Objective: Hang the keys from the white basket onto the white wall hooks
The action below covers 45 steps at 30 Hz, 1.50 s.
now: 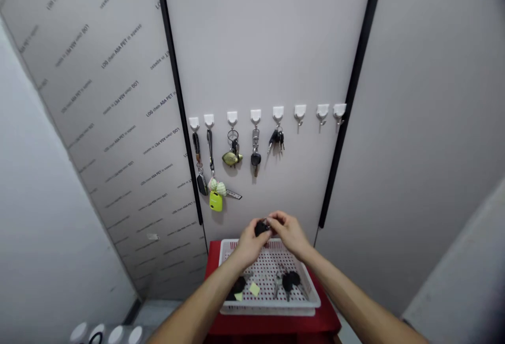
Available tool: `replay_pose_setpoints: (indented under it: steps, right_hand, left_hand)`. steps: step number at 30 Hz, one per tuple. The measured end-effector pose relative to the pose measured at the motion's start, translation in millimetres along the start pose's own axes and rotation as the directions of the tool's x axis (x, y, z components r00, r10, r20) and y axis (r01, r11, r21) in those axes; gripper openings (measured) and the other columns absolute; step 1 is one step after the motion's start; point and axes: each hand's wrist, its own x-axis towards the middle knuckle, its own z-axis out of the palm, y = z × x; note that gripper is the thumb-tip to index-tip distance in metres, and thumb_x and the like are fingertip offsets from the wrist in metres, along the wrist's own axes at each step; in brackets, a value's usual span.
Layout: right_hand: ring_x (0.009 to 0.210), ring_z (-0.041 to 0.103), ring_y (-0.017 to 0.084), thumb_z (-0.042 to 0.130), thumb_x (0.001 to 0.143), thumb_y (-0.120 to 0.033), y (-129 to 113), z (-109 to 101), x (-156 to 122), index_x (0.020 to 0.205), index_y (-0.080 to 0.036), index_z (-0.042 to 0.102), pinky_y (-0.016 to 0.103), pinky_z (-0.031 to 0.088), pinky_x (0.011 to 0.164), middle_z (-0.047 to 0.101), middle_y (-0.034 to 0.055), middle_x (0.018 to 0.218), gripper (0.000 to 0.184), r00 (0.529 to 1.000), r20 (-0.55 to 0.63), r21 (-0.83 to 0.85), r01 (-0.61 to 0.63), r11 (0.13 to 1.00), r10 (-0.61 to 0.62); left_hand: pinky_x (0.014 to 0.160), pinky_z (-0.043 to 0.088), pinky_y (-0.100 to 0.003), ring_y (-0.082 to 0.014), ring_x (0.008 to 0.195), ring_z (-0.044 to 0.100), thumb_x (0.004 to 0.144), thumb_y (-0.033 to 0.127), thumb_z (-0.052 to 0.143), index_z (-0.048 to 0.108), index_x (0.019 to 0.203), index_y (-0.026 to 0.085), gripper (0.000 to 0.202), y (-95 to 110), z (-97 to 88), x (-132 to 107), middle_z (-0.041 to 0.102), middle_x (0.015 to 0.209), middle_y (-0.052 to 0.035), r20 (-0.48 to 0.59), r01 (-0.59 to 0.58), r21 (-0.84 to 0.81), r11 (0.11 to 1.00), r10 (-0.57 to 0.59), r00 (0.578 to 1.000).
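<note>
Above the far end of a white perforated basket, my two hands meet around a black key. My left hand is closed on its dark head. The fingertips of my right hand pinch at what looks like its metal ring. Inside the basket, a bunch of keys with black heads lies on the right. Another dark key bunch sits on the left, partly hidden by my left forearm, beside a pale yellow paper piece.
White hooks run in a row across the wall panel. Several carry keys, including one bunch with a lime-green tag and another with a brass-coloured fob. Three right-hand hooks hold nothing. The basket stands on a red surface.
</note>
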Motion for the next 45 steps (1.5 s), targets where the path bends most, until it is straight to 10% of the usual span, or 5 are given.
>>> replay_pose_setpoints:
  steps: [15,25,36,40,45]
  right_hand:
    - [0.039,0.041,0.003,0.050,0.058,-0.022,-135,-86,75,0.059,-0.012,0.048,0.018,0.038,0.039,0.047,-0.0030,0.048,0.010,0.887,-0.388,0.003,0.274,0.962,-0.251]
    - [0.041,0.043,0.007,0.046,0.057,-0.017,-151,-106,114,0.057,-0.012,0.054,0.022,0.039,0.044,0.050,-0.0003,0.046,0.009,0.786,-0.502,-0.364,0.188,0.912,-0.362]
    - [0.056,0.049,0.010,0.041,0.060,-0.023,-90,-109,74,0.082,-0.014,0.055,0.025,0.039,0.055,0.056,0.0032,0.067,0.028,0.768,-0.521,-0.445,0.127,0.887,-0.372]
    - [0.049,0.047,0.010,0.038,0.063,-0.026,-8,-66,21,0.080,-0.012,0.055,0.023,0.037,0.050,0.055,0.0022,0.057,0.028,0.985,-0.154,-0.418,0.009,0.908,-0.080]
    - [0.059,0.050,0.011,0.037,0.063,-0.021,64,1,-41,0.072,-0.013,0.056,0.022,0.037,0.057,0.058,0.0031,0.066,0.022,0.960,0.267,-0.445,0.043,0.894,0.087]
  left_hand:
    - [0.046,0.036,-0.015,-0.0033,0.046,0.046,0.070,0.018,0.035,0.042,0.091,0.012,0.023,159,38.1,64,0.051,0.073,-0.0038,0.048,-0.107,0.150,0.983,0.101,0.994]
    - [0.042,0.033,-0.015,-0.0034,0.042,0.046,0.069,0.022,0.036,0.044,0.083,0.010,0.020,188,45.7,91,0.052,0.071,-0.0038,0.019,-0.097,0.254,0.962,0.096,0.995]
    - [0.055,0.036,-0.020,-0.0101,0.060,0.050,0.062,0.022,0.042,0.043,0.098,0.011,0.038,95,-7.7,37,0.055,0.075,-0.0052,0.238,-0.177,0.638,0.749,0.027,0.971]
    - [0.059,0.036,-0.023,-0.0155,0.068,0.050,0.057,0.020,0.046,0.049,0.094,0.013,0.037,27,-45.8,-4,0.056,0.078,-0.0062,0.256,-0.124,0.842,0.525,-0.186,0.949]
    - [0.070,0.033,-0.027,-0.0187,0.079,0.048,0.054,0.016,0.048,0.053,0.085,0.020,0.031,-28,-56.3,-43,0.057,0.083,-0.0052,0.235,-0.147,0.928,0.342,-0.234,0.943]
